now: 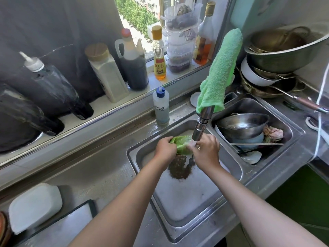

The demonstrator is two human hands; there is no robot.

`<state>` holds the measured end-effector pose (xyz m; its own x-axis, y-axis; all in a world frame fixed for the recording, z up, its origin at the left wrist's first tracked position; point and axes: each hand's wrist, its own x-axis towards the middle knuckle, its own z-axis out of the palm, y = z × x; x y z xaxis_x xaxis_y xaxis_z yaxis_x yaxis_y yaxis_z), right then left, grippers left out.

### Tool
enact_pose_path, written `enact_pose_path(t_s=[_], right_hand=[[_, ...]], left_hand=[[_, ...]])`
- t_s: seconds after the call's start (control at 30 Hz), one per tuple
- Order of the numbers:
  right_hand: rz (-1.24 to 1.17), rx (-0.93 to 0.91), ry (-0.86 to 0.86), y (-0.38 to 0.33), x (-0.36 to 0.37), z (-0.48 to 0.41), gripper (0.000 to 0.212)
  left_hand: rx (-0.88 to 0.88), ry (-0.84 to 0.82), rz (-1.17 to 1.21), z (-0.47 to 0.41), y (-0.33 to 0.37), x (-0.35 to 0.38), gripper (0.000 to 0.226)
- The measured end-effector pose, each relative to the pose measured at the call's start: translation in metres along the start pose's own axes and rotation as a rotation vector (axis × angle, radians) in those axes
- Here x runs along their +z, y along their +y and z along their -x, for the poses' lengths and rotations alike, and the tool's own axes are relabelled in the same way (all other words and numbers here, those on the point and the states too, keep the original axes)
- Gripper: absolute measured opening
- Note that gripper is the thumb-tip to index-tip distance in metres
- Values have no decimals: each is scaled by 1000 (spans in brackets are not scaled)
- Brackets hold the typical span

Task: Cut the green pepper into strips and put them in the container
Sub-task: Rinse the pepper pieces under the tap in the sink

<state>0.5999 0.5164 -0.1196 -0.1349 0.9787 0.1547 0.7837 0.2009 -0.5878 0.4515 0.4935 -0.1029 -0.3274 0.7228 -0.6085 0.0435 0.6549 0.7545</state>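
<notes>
Gripping green pepper [182,145] in left hand [165,148], pinching its other end with right hand [206,151], beneath faucet spout [200,128], over left sink basin [132,155]. In right basin [249,105]: steel bowl [243,124] stacked on blue bowl [252,139].

Green pepper [181,145]: pale green, wrinkled, wet, lying roughly horizontal under faucet spout, above left sink basin.

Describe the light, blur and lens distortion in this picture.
Head view: daylight enters through the window at the top; the wide lens makes the dark plastic bottles at left lean outward, and they look smeared; the left hand and right hand, gripping the crinkled light green pepper under the steel faucet, are fairly sharp.
</notes>
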Motion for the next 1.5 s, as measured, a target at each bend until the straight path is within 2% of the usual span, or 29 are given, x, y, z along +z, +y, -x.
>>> enact_pose_path(t_s=[0.13, 0.2, 0.23, 0.33, 0.4, 0.47, 0.53, 0.57, 0.67, 0.77, 0.9, 1.0, 1.1, 1.17, 1.27, 1.33, 1.4, 1.5], right_hand=[[-152, 64, 7, -4, 2, 5, 21], [-105, -3, 1, -5, 0, 5, 14], [-87, 20, -7, -4, -2, 4, 12], [-94, 275, -160, -2, -12, -1, 26], [-158, 377, -286, -2, -12, -3, 22], [-321, 480, -328, -13, -13, -2, 20], [-432, 572, -320, -23, -10, 0, 28], [-428, 572, -295, -26, -7, 2, 28], [-462, 592, -191, -30, 0, 4, 12], [-464, 563, -158, -29, 2, 7, 8], [-314, 384, -114, -28, 1, 11, 12], [-245, 383, -77, -31, -1, 10, 13], [-193, 371, -92, -30, 1, 8, 22], [-209, 429, -84, -24, 3, 8, 33], [-248, 535, -63, -9, -1, 6, 29], [-216, 521, -86, -6, -9, 5, 20], [-188, 486, -116, -7, -13, 1, 21], [-115, 453, -215, -20, -14, -3, 40]], left_hand=[[-47, 18, 132, 11, 10, 6, 37], [-86, 23, 215, 10, 8, 7, 33], [-93, 29, 239, 10, 7, 7, 34], [-107, 17, 308, 7, 2, 4, 42], [-101, -13, 360, 8, -1, 1, 44], [-83, -77, 388, 11, -2, -1, 50], [-50, -137, 385, 16, -3, 0, 54], [-36, -160, 384, 18, -2, 0, 53], [-53, -195, 435, 20, -2, 2, 44], [-59, -171, 451, 17, -1, -2, 31], [-23, -190, 449, 15, -4, -3, 42], [9, -195, 424, 19, -8, 1, 39], [-2, -193, 431, 19, -12, 6, 38], [-26, -165, 416, 16, -12, 7, 38], [-77, -85, 380, 11, -10, 5, 34], [-101, -106, 357, 11, -10, 5, 33], [-120, -153, 336, 14, -10, 7, 36], [-136, -216, 343, 20, -10, 11, 37]])
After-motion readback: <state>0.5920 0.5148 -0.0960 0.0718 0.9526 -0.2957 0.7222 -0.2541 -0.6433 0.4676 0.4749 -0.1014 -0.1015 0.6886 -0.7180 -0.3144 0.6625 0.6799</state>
